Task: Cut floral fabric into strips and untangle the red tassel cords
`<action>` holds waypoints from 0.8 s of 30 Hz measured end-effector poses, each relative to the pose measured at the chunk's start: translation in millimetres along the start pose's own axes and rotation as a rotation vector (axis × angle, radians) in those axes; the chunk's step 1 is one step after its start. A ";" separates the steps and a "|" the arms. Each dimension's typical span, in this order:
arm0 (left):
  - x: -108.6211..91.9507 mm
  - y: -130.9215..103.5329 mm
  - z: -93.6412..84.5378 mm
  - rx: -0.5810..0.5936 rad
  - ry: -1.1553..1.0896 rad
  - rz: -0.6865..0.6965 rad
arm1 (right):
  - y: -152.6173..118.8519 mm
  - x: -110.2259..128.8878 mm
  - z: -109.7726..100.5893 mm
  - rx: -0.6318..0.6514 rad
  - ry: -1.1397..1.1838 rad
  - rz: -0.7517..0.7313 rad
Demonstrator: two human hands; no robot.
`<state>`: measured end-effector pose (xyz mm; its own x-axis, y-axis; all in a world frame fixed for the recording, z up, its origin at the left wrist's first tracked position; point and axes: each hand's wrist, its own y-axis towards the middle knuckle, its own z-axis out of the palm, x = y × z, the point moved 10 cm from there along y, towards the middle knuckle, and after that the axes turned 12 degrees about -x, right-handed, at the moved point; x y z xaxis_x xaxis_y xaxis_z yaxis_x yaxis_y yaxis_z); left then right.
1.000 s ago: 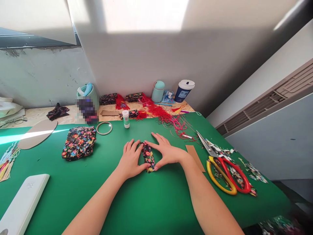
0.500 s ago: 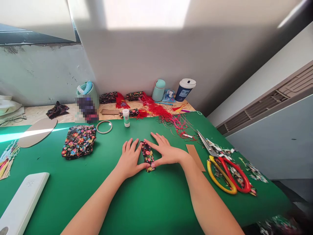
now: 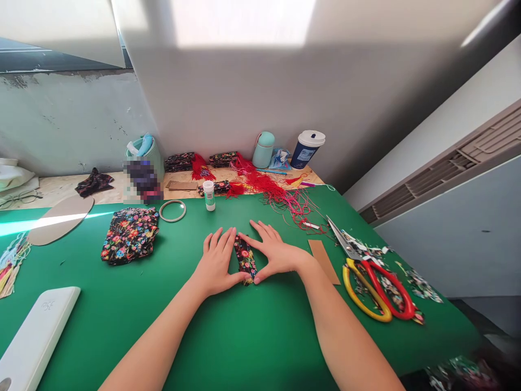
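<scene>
A narrow strip of black floral fabric [image 3: 245, 255] lies on the green mat [image 3: 240, 336] between my hands. To its left rests my left hand [image 3: 220, 263], fingers stretched out, the thumb tip on the strip's lower end. On the other side, my right hand [image 3: 277, 255] is spread, its thumb and index fingertip at the strip's right edge. Neither hand is closed around it. Whether the fabric covers a stiff core cannot be seen. Beyond the strip stands a white glue stick [image 3: 209, 195], upright. Right of my right wrist is a brown cardboard strip [image 3: 324, 262].
Large scissors [image 3: 366, 277] with yellow and red handles lie at right among fabric scraps [image 3: 421, 285]. Folded floral fabric [image 3: 130, 236], a round ring of tape [image 3: 172, 211] and a white power bank [image 3: 38, 336] are left. Red tassels [image 3: 260, 182] and a cup [image 3: 308, 149] line the back.
My left index finger has drawn in beside the other fingers, away from the strip's top edge. The right thumb has shifted slightly off the strip's lower end to its right edge.
</scene>
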<state>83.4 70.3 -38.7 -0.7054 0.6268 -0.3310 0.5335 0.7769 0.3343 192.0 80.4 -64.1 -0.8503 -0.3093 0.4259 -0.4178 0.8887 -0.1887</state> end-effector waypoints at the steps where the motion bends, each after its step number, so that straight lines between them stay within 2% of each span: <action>1: -2.8 0.4 -0.7 -0.004 -0.015 0.021 | 0.3 0.4 -0.1 -0.007 0.003 -0.009; 6: -11.9 -0.3 1.9 0.020 -0.054 0.077 | 1.1 -0.6 2.0 -0.006 0.002 -0.015; 24: -12.0 -1.8 3.6 0.030 -0.015 0.070 | -1.2 -1.0 -1.5 0.009 -0.005 0.045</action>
<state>92.6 61.6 -38.4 -0.6589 0.6805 -0.3205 0.5956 0.7322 0.3303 193.8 80.1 -62.9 -0.8698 -0.2708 0.4126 -0.3819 0.8988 -0.2153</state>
